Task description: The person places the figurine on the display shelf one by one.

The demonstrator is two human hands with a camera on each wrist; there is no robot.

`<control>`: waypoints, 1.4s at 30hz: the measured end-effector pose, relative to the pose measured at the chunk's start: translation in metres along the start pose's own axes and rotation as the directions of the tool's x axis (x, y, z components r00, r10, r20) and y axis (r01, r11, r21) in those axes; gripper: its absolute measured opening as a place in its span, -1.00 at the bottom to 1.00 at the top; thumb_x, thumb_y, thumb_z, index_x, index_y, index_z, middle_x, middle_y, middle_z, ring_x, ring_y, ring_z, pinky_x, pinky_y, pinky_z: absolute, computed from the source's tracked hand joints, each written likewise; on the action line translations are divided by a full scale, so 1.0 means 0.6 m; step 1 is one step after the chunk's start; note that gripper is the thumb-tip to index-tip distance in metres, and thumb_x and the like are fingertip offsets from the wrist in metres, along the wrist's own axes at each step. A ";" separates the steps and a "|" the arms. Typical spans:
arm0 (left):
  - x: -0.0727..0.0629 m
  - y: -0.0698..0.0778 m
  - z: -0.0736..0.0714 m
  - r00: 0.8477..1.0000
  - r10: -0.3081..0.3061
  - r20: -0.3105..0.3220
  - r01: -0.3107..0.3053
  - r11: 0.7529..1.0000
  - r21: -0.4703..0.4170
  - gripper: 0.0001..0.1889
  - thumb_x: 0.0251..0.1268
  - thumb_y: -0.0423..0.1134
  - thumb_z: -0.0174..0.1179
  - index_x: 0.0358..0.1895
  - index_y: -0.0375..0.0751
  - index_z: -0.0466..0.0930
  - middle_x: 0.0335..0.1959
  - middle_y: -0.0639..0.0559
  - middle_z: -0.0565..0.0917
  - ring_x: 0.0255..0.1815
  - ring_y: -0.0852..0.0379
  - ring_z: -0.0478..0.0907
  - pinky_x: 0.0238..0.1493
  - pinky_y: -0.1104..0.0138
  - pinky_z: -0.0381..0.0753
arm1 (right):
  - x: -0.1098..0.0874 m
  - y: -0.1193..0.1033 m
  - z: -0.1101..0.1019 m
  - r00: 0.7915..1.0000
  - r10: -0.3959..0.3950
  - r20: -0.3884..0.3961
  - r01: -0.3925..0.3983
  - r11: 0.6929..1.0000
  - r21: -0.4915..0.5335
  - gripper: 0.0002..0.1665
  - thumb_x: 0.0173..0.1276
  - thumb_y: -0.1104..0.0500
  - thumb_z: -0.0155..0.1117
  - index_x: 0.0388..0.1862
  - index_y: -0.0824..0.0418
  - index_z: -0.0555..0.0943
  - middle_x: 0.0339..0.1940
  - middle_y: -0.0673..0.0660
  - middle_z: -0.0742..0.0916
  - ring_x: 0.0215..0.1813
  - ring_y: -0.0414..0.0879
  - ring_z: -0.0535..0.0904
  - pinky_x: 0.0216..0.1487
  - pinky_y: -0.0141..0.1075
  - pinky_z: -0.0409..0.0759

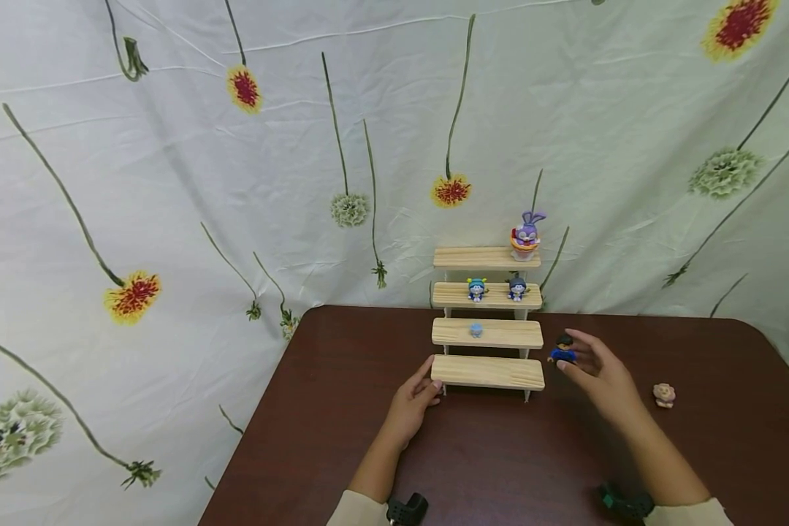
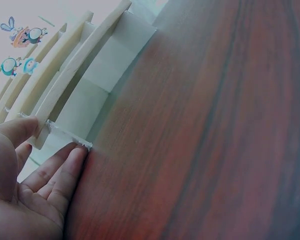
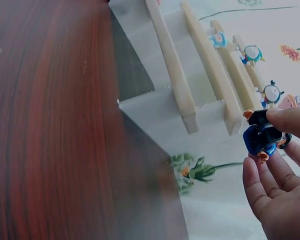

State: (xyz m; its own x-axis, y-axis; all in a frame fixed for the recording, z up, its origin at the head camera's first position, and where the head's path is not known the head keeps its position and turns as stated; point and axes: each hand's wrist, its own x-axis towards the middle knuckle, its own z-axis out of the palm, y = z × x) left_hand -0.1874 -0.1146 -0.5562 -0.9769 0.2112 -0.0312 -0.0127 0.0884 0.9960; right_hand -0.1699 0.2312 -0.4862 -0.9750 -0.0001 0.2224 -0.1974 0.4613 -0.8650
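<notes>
A tiered wooden display stand (image 1: 486, 371) with pale boards and clear supports stands on the table. At its lowest step, my left hand (image 1: 413, 403) grips the left end, thumb on the board and fingers by the support (image 2: 70, 134). Just off the stand's right side, my right hand (image 1: 598, 376) pinches a small toy figure (image 1: 562, 349) with black hair and blue clothes, held in the air. The third step up bears two figurines, one teal-topped (image 1: 476, 289) and one grey-topped (image 1: 516, 287). A small light-blue figurine (image 1: 476, 330) sits on the second step.
A purple rabbit figurine (image 1: 524, 235) stands at the right end of the top step. To the right of my right hand, a beige-pink figurine (image 1: 664, 395) is on the dark brown table (image 1: 513, 467). Behind hangs a white flower-patterned cloth (image 1: 289, 161).
</notes>
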 end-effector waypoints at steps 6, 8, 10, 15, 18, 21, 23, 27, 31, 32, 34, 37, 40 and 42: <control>-0.001 0.002 0.001 1.000 0.001 -0.004 -0.001 1.000 -0.007 -0.36 0.54 -0.12 0.14 0.60 0.06 0.18 0.10 -0.31 0.65 0.18 -0.13 0.61 0.21 0.18 0.69 | 0.003 -0.012 0.014 0.999 -0.036 -0.021 0.036 0.999 0.025 -0.29 0.46 0.14 0.33 0.53 0.13 0.35 0.24 0.34 0.61 0.06 -0.66 0.41 0.04 -0.80 0.44; -0.001 0.002 0.001 1.000 0.003 -0.004 -0.003 1.000 -0.009 -0.35 0.53 -0.12 0.14 0.60 0.05 0.17 0.09 -0.32 0.65 0.18 -0.13 0.61 0.21 0.17 0.69 | 0.005 -0.015 0.019 0.999 -0.046 -0.025 0.047 0.999 0.018 -0.30 0.46 0.15 0.33 0.52 0.14 0.36 0.23 0.34 0.62 0.07 -0.65 0.41 0.03 -0.79 0.45; -0.001 0.002 0.001 1.000 0.003 -0.004 -0.003 1.000 -0.008 -0.35 0.53 -0.11 0.15 0.60 0.05 0.17 0.09 -0.32 0.65 0.19 -0.13 0.61 0.21 0.17 0.69 | 0.008 -0.018 0.022 0.999 -0.049 -0.022 0.049 0.999 0.001 -0.30 0.46 0.14 0.33 0.52 0.14 0.36 0.23 0.33 0.63 0.07 -0.65 0.40 0.03 -0.78 0.45; 0.000 0.000 0.001 1.000 0.004 -0.002 -0.004 1.000 -0.005 -0.35 0.53 -0.10 0.14 0.60 0.06 0.18 0.10 -0.30 0.65 0.19 -0.12 0.61 0.21 0.17 0.69 | 0.015 -0.024 0.030 0.999 -0.052 -0.004 0.052 0.998 -0.037 -0.29 0.47 0.09 0.32 0.53 0.12 0.35 0.26 0.29 0.62 0.10 -0.64 0.36 0.04 -0.77 0.44; -0.001 0.000 0.001 1.000 0.005 -0.002 -0.005 1.000 -0.003 -0.36 0.54 -0.09 0.14 0.60 0.06 0.18 0.10 -0.30 0.65 0.19 -0.12 0.61 0.21 0.18 0.69 | 0.020 -0.026 0.036 0.998 -0.063 -0.003 0.063 0.997 -0.038 -0.30 0.46 0.10 0.33 0.53 0.12 0.36 0.25 0.29 0.62 0.11 -0.62 0.36 0.04 -0.77 0.45; -0.001 0.001 0.001 1.000 0.001 -0.003 -0.001 1.000 -0.002 -0.36 0.54 -0.09 0.14 0.60 0.07 0.18 0.10 -0.30 0.65 0.19 -0.12 0.61 0.21 0.18 0.69 | 0.026 -0.028 0.041 0.997 -0.073 -0.002 0.073 0.997 -0.030 -0.30 0.46 0.11 0.34 0.51 0.15 0.37 0.24 0.29 0.63 0.10 -0.60 0.38 0.04 -0.77 0.45; -0.001 0.001 0.001 1.000 0.001 -0.002 -0.001 1.000 -0.001 -0.36 0.54 -0.10 0.14 0.60 0.07 0.18 0.10 -0.30 0.65 0.19 -0.12 0.61 0.21 0.17 0.69 | 0.030 -0.030 0.044 0.997 -0.073 0.000 0.073 0.997 -0.019 -0.30 0.45 0.11 0.35 0.51 0.16 0.38 0.23 0.29 0.64 0.10 -0.58 0.39 0.04 -0.77 0.46; 0.000 -0.001 0.001 1.000 0.002 -0.003 -0.002 1.000 -0.003 -0.36 0.53 -0.11 0.14 0.60 0.05 0.18 0.10 -0.30 0.65 0.18 -0.11 0.61 0.21 0.18 0.69 | 0.039 -0.034 0.050 0.997 -0.073 0.000 0.073 0.997 -0.004 -0.31 0.44 0.15 0.35 0.50 0.19 0.38 0.21 0.29 0.64 0.10 -0.56 0.41 0.05 -0.78 0.46; 0.002 -0.003 0.002 1.000 0.005 -0.009 -0.005 1.000 -0.011 -0.36 0.53 -0.13 0.15 0.59 0.04 0.20 0.09 -0.30 0.65 0.17 -0.10 0.61 0.19 0.20 0.70 | 0.044 -0.042 0.052 0.996 -0.085 -0.004 0.085 0.996 -0.002 -0.30 0.42 0.19 0.36 0.49 0.18 0.39 0.21 0.30 0.64 0.18 -0.31 0.53 0.06 -0.77 0.46; 0.002 -0.004 0.002 1.000 0.005 -0.010 -0.005 1.000 -0.011 -0.37 0.53 -0.14 0.15 0.59 0.04 0.20 0.09 -0.30 0.66 0.16 -0.10 0.61 0.19 0.20 0.70 | 0.046 -0.044 0.053 0.996 -0.090 -0.004 0.090 0.996 -0.002 -0.30 0.42 0.20 0.37 0.49 0.18 0.39 0.21 0.31 0.64 0.20 -0.20 0.56 0.07 -0.75 0.48; 0.002 -0.004 0.002 1.000 0.006 -0.012 -0.006 1.000 -0.013 -0.37 0.53 -0.14 0.15 0.59 0.05 0.21 0.09 -0.29 0.66 0.16 -0.10 0.61 0.19 0.20 0.70 | 0.048 -0.047 0.055 0.995 -0.096 -0.004 0.096 0.995 -0.004 -0.30 0.41 0.22 0.38 0.49 0.18 0.39 0.22 0.31 0.64 0.24 0.03 0.57 0.09 -0.69 0.52; 0.002 -0.003 0.001 1.000 0.006 -0.013 -0.006 1.000 -0.011 -0.37 0.53 -0.13 0.15 0.59 0.07 0.21 0.09 -0.29 0.66 0.17 -0.10 0.61 0.19 0.20 0.70 | 0.053 -0.048 0.060 0.995 -0.102 -0.008 0.102 0.995 -0.015 -0.29 0.39 0.25 0.39 0.48 0.19 0.40 0.23 0.32 0.63 0.25 0.18 0.57 0.16 -0.43 0.65; 0.001 -0.002 0.001 1.000 0.004 -0.011 -0.004 1.000 -0.008 -0.37 0.53 -0.12 0.15 0.59 0.06 0.20 0.10 -0.29 0.66 0.17 -0.10 0.62 0.18 0.22 0.70 | 0.058 -0.046 0.066 0.995 -0.101 -0.013 0.101 0.994 -0.038 -0.29 0.38 0.27 0.39 0.48 0.20 0.40 0.22 0.32 0.64 0.24 0.19 0.59 0.19 -0.11 0.67; 0.001 -0.002 0.001 1.000 0.002 -0.011 -0.002 1.000 -0.005 -0.36 0.53 -0.12 0.14 0.60 0.06 0.19 0.11 -0.29 0.66 0.18 -0.09 0.62 0.18 0.24 0.70 | 0.061 -0.045 0.070 0.995 -0.101 -0.018 0.100 0.994 -0.053 -0.29 0.38 0.27 0.39 0.48 0.21 0.40 0.21 0.33 0.65 0.23 0.20 0.60 0.18 0.04 0.65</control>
State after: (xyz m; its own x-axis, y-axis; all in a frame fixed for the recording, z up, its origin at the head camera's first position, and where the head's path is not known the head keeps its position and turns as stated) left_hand -0.1880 -0.1141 -0.5575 -0.9792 0.2008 -0.0280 -0.0113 0.0835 0.9964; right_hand -0.2047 0.1817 -0.4738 -0.9480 -0.0307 0.3168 -0.2882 0.5053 -0.8134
